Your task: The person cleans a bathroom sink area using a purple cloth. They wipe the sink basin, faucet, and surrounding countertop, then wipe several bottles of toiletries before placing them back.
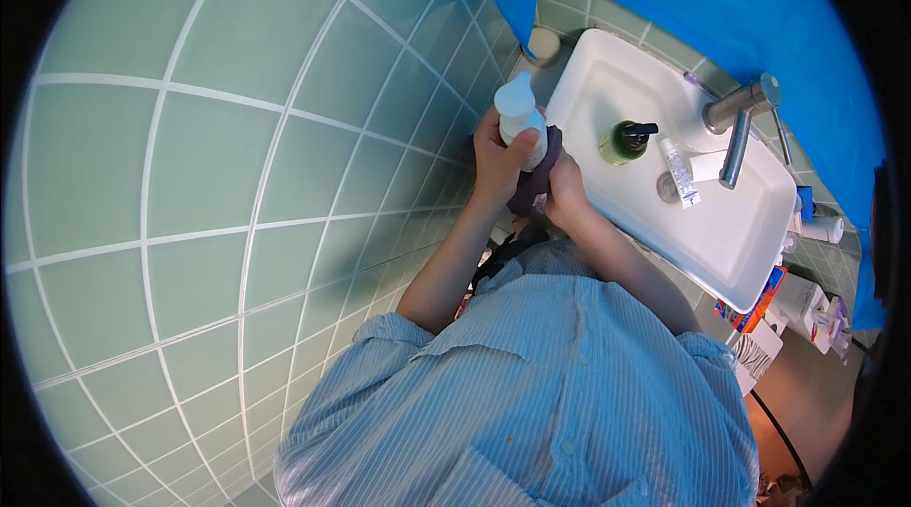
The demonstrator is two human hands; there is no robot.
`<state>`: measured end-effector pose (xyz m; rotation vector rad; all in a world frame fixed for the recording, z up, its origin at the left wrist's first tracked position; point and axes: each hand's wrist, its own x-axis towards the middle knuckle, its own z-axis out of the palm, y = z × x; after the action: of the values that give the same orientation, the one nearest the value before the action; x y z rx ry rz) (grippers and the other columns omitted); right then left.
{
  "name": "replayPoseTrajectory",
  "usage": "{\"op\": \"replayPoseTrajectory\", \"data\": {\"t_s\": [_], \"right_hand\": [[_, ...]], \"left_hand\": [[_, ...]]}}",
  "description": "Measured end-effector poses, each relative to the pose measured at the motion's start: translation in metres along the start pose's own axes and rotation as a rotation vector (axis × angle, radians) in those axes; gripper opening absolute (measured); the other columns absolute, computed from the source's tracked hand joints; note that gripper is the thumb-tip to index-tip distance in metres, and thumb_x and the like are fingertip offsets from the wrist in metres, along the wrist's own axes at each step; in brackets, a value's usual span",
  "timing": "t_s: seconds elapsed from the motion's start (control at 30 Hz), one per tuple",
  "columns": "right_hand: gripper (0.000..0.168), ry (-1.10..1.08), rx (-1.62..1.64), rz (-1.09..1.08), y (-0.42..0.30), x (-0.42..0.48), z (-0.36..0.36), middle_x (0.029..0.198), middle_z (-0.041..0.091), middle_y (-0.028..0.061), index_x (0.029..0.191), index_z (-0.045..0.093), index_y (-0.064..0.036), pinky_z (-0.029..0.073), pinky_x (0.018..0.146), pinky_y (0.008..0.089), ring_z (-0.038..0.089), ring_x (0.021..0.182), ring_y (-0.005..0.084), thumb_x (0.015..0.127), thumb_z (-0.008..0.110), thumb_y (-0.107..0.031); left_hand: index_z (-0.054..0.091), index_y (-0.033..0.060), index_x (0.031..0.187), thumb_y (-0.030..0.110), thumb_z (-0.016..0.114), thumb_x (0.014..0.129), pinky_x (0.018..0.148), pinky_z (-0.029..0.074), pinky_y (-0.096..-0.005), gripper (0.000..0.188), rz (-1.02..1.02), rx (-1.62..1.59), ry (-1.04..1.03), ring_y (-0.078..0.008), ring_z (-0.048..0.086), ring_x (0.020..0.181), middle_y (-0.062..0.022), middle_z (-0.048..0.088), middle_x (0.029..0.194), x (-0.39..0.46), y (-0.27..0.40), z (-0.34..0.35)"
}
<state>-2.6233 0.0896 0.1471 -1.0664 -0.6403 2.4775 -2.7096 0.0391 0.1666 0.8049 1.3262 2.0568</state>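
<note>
My left hand [496,154] is wrapped around a white pump bottle [515,97], thumb across its front. A dark purple cloth [535,183] lies against the bottle's lower side, held by my right hand [566,183]. Both hands are close together in front of my body, just left of a white sink basin [719,243]. Inside the basin stands a green pump bottle [619,144] with a black pump head. A white tube [681,174] bearing print lies beside the drain [667,186], next to a flat white piece [709,166].
A metal faucet [740,115] rises at the basin's far right. Green wall tiles [213,165] run close along my left. Blue sheeting [683,1] hangs behind the sink. Boxes [763,300] and bottles [822,229] crowd the right side. A round cream-coloured object [544,45] sits in the back corner.
</note>
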Motion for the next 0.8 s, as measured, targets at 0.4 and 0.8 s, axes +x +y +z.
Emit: {"op": "replayPoseTrajectory", "data": {"t_s": [0.4, 0.8], "right_hand": [[0.041, 0.034, -0.338, -0.002, 0.016, 0.004, -0.026, 0.077, 0.062, 0.0094, 0.095, 0.060, -0.001, 0.047, 0.059, 0.0291, 0.058, 0.064, 0.0171, 0.097, 0.038, -0.036], [0.040, -0.037, -0.414, -0.067, 0.032, 0.005, -0.033, 0.070, 0.059, 0.0075, 0.094, 0.058, -0.002, 0.047, 0.041, 0.0279, 0.055, 0.051, 0.0154, 0.097, 0.032, -0.032]], "left_hand": [[0.055, 0.0058, 0.116, 0.020, 0.074, 0.078, 0.080, 0.047, -0.0315, 0.045, -0.200, 0.367, -0.046, -0.0145, 0.057, 0.094, -0.0050, 0.059, 0.105, 0.074, -0.027, -0.033], [0.064, 0.0002, 0.098, 0.018, 0.074, 0.079, 0.071, 0.049, -0.0350, 0.028, -0.178, 0.235, 0.605, -0.0191, 0.060, 0.080, -0.0086, 0.065, 0.092, 0.187, -0.151, -0.005]]}}
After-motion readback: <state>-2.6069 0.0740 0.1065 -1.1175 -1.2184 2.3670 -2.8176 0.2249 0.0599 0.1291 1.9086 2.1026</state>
